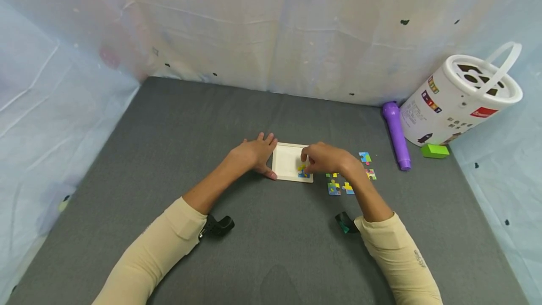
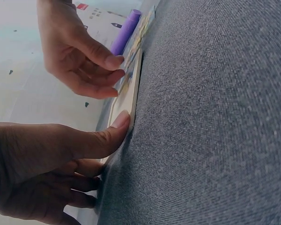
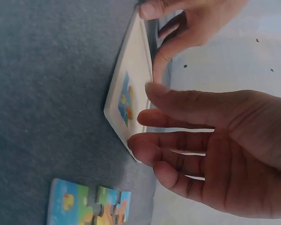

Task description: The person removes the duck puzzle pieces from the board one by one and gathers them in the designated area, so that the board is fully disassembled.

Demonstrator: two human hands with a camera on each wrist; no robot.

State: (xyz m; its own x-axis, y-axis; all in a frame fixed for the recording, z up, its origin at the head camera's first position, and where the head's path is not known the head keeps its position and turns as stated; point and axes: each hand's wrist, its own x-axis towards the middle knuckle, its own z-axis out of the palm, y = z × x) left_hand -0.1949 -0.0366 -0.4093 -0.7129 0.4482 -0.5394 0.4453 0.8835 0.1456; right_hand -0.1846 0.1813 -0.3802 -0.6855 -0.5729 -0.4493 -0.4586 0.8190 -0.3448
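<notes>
A shallow pale wooden puzzle tray (image 1: 288,161) lies on the grey surface. My left hand (image 1: 260,153) holds its left end, thumb on the near corner and fingers spread toward the far corner. The thumb (image 2: 120,119) touches the rim in the left wrist view. Over the tray's right end hovers my right hand (image 1: 323,158), fingers loosely bent and thumb apart, with nothing visible between them. Below its fingertips a colourful jigsaw section (image 3: 126,101) lies inside the tray by the near right corner. Loose jigsaw pieces (image 1: 334,188) lie right of the tray, some partly hidden by the right arm.
A purple microphone-shaped toy (image 1: 397,135) lies at the right, beside a white lidded bucket (image 1: 457,102) with a handle. A green block (image 1: 435,151) sits at the bucket's base. Pale sheeting (image 1: 271,36) hangs behind the dark surface and along its sides.
</notes>
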